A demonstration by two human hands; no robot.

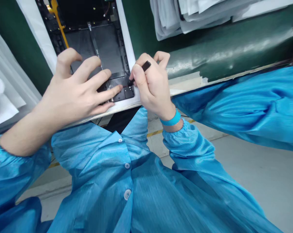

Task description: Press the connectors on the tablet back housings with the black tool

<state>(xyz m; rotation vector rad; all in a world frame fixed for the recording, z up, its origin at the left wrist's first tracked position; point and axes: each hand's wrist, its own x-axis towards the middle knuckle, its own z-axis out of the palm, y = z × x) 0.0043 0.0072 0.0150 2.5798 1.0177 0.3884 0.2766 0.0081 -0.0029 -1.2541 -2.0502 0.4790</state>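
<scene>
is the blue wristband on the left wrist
No, the blue wristband is on the wrist of the right hand, which holds a black tool.

left hand spread palm-down, right hand curled in a pinch

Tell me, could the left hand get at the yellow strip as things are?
Probably yes: the yellow strip runs just beyond the bent fingers of the left hand, and nothing visible seems to block the way.
</scene>
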